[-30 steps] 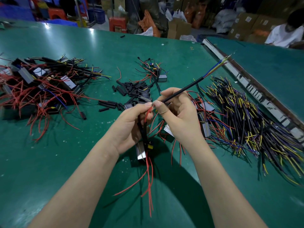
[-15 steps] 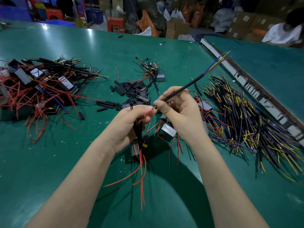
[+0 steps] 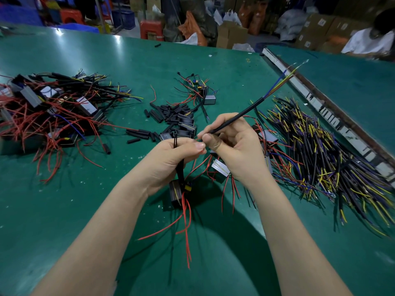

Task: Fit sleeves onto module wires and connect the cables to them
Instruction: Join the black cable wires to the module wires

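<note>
Bench: my green mat table [image 3: 64,210], white specks on it.
Left: pile of modules w/ red wires [image 3: 51,112].
Centre: loose black sleeves [image 3: 168,113], few small modules [image 3: 188,127] beside them.
Far centre: one module w/ wire tangle [image 3: 208,99].
Right: big heap of black/yellow/blue cables [image 3: 333,159].
Right edge: metal strip [image 3: 320,103] btw my table & next one.
</note>
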Tool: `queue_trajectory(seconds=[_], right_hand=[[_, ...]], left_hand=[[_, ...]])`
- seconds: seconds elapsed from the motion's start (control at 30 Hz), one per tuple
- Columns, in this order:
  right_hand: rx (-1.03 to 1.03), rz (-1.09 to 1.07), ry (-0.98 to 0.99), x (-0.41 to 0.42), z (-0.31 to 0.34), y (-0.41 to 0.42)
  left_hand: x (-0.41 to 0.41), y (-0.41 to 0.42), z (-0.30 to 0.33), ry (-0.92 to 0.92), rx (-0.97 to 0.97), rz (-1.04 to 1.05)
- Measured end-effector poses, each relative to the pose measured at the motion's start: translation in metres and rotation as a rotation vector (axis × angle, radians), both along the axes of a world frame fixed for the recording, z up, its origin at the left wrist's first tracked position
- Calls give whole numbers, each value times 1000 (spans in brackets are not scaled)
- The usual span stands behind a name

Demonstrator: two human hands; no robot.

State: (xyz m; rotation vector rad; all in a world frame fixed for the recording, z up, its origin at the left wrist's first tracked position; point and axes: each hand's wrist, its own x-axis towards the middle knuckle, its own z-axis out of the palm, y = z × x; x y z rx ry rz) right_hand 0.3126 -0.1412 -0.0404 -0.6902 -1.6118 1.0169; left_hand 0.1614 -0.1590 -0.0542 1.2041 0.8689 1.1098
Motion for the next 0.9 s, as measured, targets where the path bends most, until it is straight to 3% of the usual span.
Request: queue_trajectory(seconds=[0.13, 0.3, 0.5, 0.7, 0.9], right_hand=[[38, -76, -112, 2, -3, 3], [268, -270, -370, 4, -8, 6], [337, -307, -356, 5, -8, 7], [148, -183, -277, 10, -4, 7], [119, -215, -204, 11, -1, 8]], left_hand=[[-3, 3, -1, 176, 74, 106], [2, 3, -3, 281, 89, 236], [4, 3, 0, 214, 27, 167], [3, 2, -4, 267, 86, 119], [8, 0, -1, 208, 83, 185]])
